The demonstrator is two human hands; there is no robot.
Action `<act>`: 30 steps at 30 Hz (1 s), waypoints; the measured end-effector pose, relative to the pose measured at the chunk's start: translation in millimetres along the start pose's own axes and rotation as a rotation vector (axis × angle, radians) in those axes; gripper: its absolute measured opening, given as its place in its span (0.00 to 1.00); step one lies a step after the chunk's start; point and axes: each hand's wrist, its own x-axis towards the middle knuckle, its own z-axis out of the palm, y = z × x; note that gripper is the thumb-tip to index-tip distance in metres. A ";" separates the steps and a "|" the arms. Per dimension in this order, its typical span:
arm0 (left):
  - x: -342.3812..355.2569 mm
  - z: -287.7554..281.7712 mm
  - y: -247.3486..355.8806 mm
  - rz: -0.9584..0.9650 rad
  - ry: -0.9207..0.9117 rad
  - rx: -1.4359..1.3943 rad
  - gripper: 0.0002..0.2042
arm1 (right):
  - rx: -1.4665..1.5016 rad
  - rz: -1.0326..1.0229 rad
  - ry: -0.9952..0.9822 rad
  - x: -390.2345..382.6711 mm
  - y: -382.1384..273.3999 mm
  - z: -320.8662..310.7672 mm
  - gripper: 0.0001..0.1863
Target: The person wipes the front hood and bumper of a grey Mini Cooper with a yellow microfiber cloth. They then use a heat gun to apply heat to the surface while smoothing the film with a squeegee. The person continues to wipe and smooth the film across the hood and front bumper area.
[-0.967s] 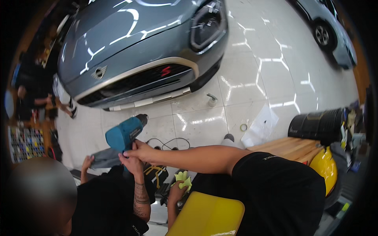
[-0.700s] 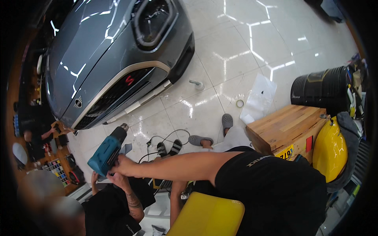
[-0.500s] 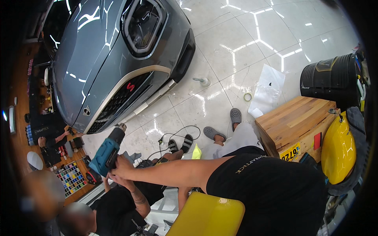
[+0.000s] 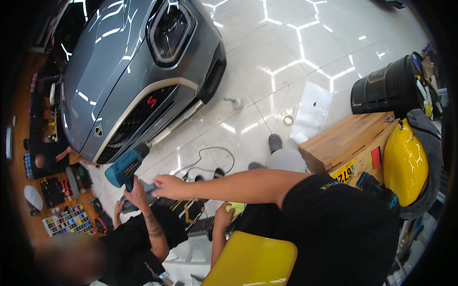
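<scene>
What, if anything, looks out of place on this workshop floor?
Nothing looks spilled or broken. A few things lie loose on the white tiled floor near the grey car: a looped black cable, a tape roll and a white sheet. The cable lies close to a seated person's shoes, a possible trip risk.

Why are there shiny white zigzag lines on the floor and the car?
Head view: ceiling lights, out of frame, glare off the glossy floor and the grey car; the fisheye lens bends them near the dark rim.
</scene>
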 end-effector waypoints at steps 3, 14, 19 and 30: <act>25.4 0.6 6.1 -0.007 0.107 -0.466 0.12 | -0.151 -0.047 -0.034 -60.3 73.7 -60.9 0.26; 108.4 -120.2 219.2 0.327 0.047 -0.257 0.12 | -0.277 -0.001 0.259 -159.4 76.1 -252.0 0.12; 189.7 -132.5 313.1 0.251 -0.204 0.081 0.12 | -0.311 -0.152 0.472 -138.4 6.9 -392.2 0.14; 272.5 -301.8 427.3 0.451 0.173 -1.518 0.21 | -0.475 -0.201 0.668 -56.5 -48.7 -519.5 0.25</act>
